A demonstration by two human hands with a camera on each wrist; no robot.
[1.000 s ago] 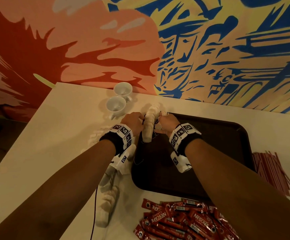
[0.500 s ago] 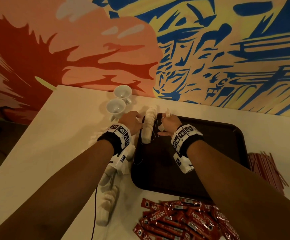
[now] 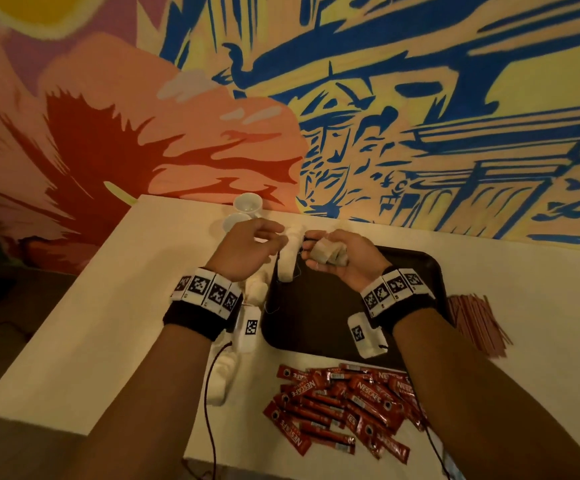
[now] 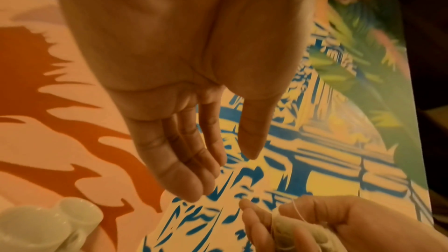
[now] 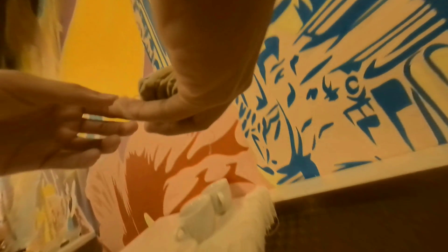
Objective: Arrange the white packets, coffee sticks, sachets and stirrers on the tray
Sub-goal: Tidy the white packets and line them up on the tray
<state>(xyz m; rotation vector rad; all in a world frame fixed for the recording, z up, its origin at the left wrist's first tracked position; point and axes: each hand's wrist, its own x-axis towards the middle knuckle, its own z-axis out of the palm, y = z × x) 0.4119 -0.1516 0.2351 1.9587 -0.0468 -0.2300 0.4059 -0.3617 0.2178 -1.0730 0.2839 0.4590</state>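
- White packets (image 3: pixel 289 252) stand in a row along the tray's (image 3: pixel 430 268) left edge; more lie on the table beside it.
- My right hand (image 3: pixel 345 256) curls round a small bunch of sachets (image 3: pixel 326 253), strings trailing.
- My left hand (image 3: pixel 247 247) hovers alongside, fingers relaxed, holding nothing.
- Next, I judge: set this bunch down beside the row.
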